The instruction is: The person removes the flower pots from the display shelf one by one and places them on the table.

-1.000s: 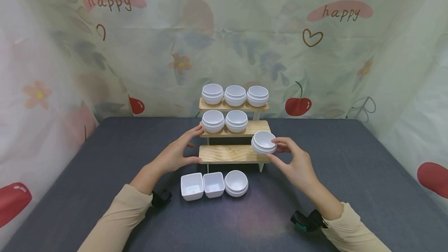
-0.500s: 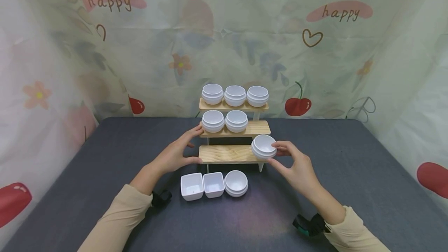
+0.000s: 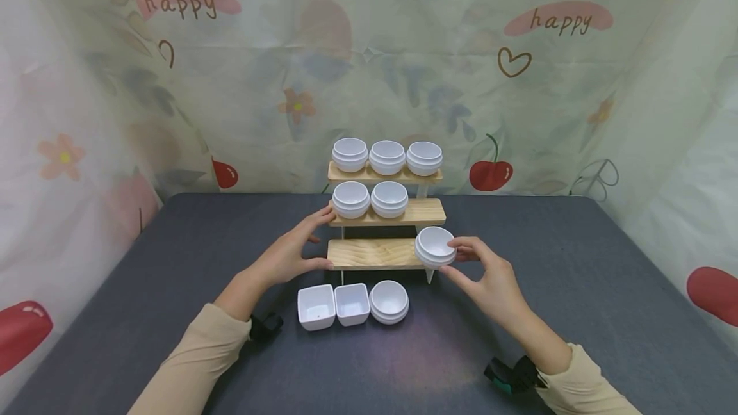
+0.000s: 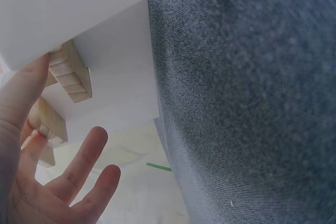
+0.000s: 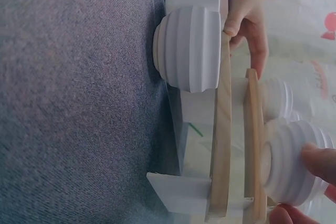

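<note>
Head view: the pale floral backdrop curtain reads "happy" twice. All the white bowls look empty. The right hand pinches a small round ribbed white bowl between thumb and curled fingers at the right end of the bottom step of the three-tier wooden rack. The left hand, its fingers spread nearly straight, braces the rack's left edge on the grey table.

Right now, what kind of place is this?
Probably a staged tabletop recording booth, not a real kitchen. A printed curtain with "happy" and cherries encloses a grey cloth-covered table. On it stands a three-tier wooden shelf with identical white bowls; the right hand holds one round bowl at the lowest tier.
</note>
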{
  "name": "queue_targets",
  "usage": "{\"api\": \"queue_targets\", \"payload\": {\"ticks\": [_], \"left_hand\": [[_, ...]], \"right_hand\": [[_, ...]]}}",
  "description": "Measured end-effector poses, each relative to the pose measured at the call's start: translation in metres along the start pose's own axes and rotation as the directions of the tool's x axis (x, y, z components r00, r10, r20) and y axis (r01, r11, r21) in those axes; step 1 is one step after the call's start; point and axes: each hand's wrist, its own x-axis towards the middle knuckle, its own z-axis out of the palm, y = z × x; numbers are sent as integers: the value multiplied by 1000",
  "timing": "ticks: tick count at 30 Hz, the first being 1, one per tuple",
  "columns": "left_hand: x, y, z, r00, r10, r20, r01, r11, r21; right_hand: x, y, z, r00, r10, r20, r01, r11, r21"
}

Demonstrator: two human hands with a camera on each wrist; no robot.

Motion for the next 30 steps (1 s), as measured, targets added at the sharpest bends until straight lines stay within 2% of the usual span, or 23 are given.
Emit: {"api": "queue_targets", "payload": {"ticks": [30], "left_hand": [[0,1,0,1000,1,0,-1,1000,-2]], "right_hand": [[-8,5,0,997,-25,79,26,1000,-17]]}}
